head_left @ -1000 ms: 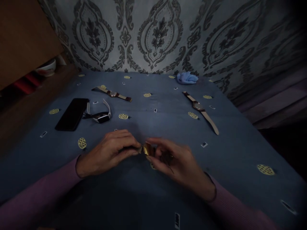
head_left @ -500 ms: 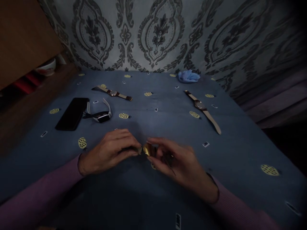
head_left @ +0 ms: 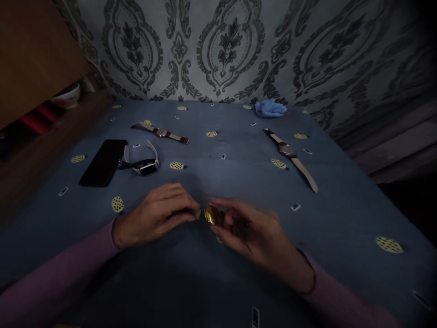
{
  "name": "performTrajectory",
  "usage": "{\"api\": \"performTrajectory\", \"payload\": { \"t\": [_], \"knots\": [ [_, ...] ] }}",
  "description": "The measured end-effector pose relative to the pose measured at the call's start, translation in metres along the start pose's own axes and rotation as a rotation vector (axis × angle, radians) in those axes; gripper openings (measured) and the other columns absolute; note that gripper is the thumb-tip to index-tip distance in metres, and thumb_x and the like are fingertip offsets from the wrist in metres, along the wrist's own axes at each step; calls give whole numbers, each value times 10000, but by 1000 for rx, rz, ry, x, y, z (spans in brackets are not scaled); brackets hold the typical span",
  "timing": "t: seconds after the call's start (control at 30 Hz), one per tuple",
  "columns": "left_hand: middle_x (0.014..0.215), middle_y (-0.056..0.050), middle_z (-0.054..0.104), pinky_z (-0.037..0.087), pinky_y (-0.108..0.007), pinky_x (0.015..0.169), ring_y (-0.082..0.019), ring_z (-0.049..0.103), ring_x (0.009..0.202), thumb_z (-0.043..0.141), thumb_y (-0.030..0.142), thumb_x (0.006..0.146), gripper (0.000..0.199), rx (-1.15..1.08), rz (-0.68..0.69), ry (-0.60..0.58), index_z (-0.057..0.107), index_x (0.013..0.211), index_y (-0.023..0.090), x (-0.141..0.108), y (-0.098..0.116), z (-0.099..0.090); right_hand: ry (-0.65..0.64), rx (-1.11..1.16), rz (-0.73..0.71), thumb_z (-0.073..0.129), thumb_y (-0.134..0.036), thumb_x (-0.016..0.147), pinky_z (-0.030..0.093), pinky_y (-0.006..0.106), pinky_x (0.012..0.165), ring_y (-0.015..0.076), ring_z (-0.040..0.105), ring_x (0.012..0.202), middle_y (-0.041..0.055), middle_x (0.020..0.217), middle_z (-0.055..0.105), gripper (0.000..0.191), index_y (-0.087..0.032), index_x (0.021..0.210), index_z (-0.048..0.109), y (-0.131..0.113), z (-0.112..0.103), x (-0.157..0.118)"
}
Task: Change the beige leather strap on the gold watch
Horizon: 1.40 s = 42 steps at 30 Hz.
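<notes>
My right hand [head_left: 261, 232] grips a gold watch case [head_left: 213, 215] between thumb and fingers, with a dark strap partly hidden under the palm. Facing it, my left hand [head_left: 159, 213] pinches a small pale strap piece [head_left: 197, 213] at its fingertips. A narrow dark gap shows between the strap piece and the gold case. Both hands are low over the middle of the blue tablecloth [head_left: 205, 282].
A black phone [head_left: 104, 163] and a white-banded smartwatch [head_left: 148, 168] lie at the left. Behind is a strap watch [head_left: 162, 133]; another watch [head_left: 286, 149] lies at the right. A crumpled blue cloth [head_left: 270, 109] sits near the wall.
The gold case in my right hand has shifted slightly right, away from my left hand, and a gap has opened between it and the strap piece.
</notes>
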<state>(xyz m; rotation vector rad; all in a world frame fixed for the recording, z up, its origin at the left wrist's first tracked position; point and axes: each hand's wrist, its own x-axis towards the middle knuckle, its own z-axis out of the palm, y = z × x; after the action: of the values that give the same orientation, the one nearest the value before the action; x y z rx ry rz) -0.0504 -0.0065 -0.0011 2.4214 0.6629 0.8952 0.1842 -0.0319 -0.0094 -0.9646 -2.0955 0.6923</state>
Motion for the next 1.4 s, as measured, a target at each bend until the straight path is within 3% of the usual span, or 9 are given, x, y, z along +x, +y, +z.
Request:
{"api": "performTrajectory", "payload": {
  "t": [0.33, 0.7, 1.17, 1.4],
  "knots": [
    [869, -66, 682, 500, -297, 718, -154, 614, 787, 564, 157, 952, 79, 139, 53, 18, 617, 994, 116, -2, -1, 2, -2, 13, -14, 614, -188, 889, 516, 193, 541, 85, 570, 530, -62, 640, 532, 283, -158, 1169, 590, 3, 3, -2],
    [838, -22, 654, 471, -210, 626, -112, 593, 700, 571, 179, 932, 105, -16, -191, -38, 628, 1009, 136, -8, -5, 2, -24, 17, 21, 595, -202, 895, 525, 202, 528, 90, 584, 529, -54, 649, 551, 280, -179, 1175, 590, 6, 5, -2],
    [857, -60, 668, 488, -247, 704, -140, 610, 767, 548, 145, 950, 100, -58, -100, -67, 613, 1022, 121, -7, -3, 5, -37, 69, 94, 623, -207, 875, 510, 197, 515, 94, 555, 510, -71, 605, 523, 319, -198, 1191, 585, 6, 7, -4],
    [837, -65, 664, 494, -257, 695, -147, 615, 760, 548, 168, 956, 91, -84, -80, -53, 613, 975, 108, -8, -1, 8, -15, 97, 43, 634, -164, 857, 515, 212, 544, 93, 561, 521, -76, 623, 524, 364, -188, 1215, 568, 9, 8, -5]
  ]
}}
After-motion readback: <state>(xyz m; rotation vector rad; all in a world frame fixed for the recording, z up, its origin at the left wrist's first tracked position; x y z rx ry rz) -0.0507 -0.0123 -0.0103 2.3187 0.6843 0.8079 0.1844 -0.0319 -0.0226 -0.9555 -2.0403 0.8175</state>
